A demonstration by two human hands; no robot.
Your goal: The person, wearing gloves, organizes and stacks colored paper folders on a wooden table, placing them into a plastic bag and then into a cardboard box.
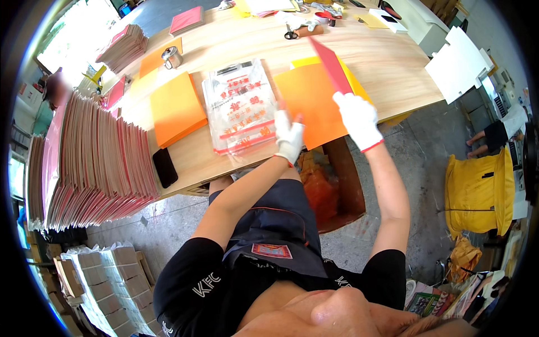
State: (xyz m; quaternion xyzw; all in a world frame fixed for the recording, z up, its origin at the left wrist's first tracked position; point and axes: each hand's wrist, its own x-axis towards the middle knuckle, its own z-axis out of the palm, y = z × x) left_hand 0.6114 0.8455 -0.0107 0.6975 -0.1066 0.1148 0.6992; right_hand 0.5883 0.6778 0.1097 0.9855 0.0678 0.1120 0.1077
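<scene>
My right hand [359,119], in a white glove, pinches the lower end of a thin red card [332,66], which tilts up over the table. Beneath it lie a large orange sheet [306,98] and a yellow sheet [353,84] that shows along the far and right edges. My left hand [289,136], also gloved, with some fingertips bare, is between the orange sheet and a pile of clear plastic bags [238,106] with red print. Its fingers are apart and slightly blurred; nothing shows in them. Left of the bags rests a stack of orange sheets [177,109].
Tall stacks of pink-edged folders [101,163] rise at the left. A black phone [165,168] lies by the table's front edge, a metal cup [172,57] farther back. Scissors [291,35] and tape [324,18] are at the far side. Below the table sits an open carton [345,191].
</scene>
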